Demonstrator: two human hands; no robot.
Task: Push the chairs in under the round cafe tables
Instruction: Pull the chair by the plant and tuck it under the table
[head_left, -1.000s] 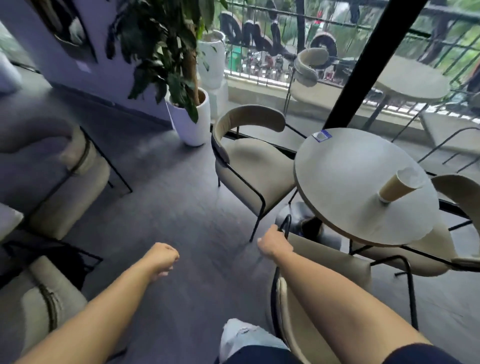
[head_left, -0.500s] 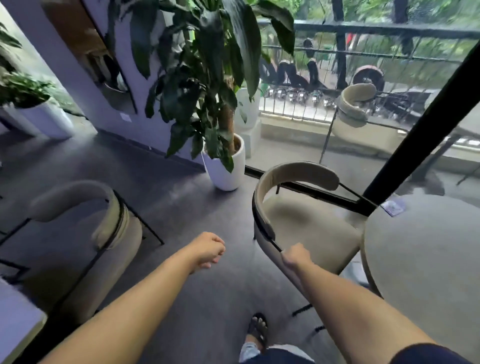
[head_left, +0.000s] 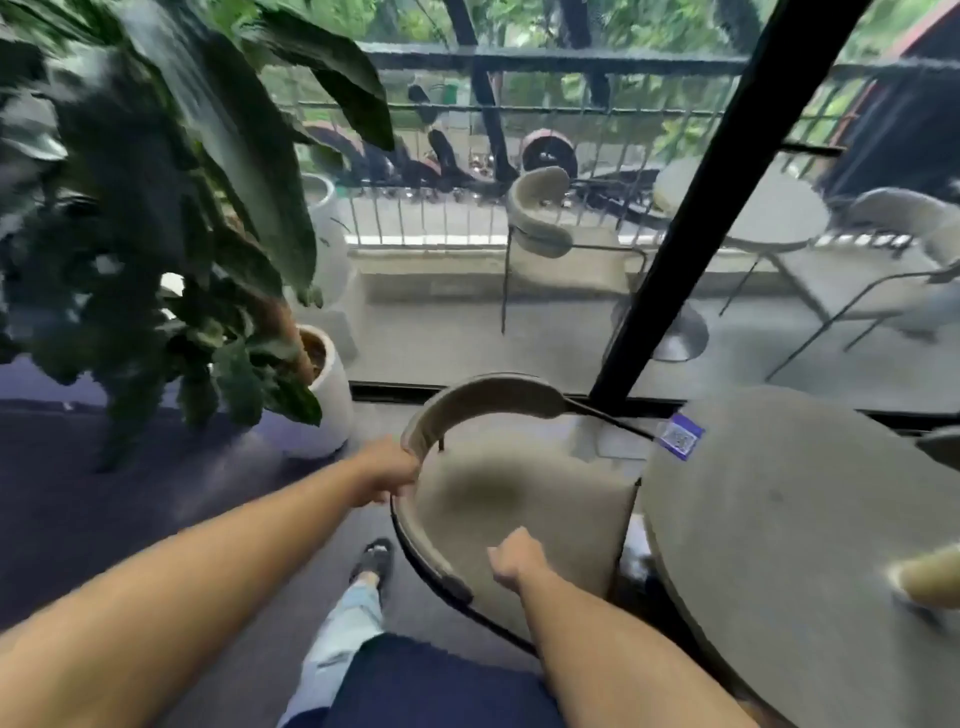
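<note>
Gripping chair (head_left: 519, 499) backrest with left hand (head_left: 387, 473); right hand (head_left: 511, 556) fisted above seat, holding nothing. Chair's front edge just beside round table (head_left: 779, 545), seat not yet underneath; push remains.

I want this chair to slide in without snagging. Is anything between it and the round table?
Nothing visible blocks it. The chair already sits with its seat edge at the table rim, the left hand grips its backrest, and the right hand is over the seat. The floor under the table is hidden.
</note>
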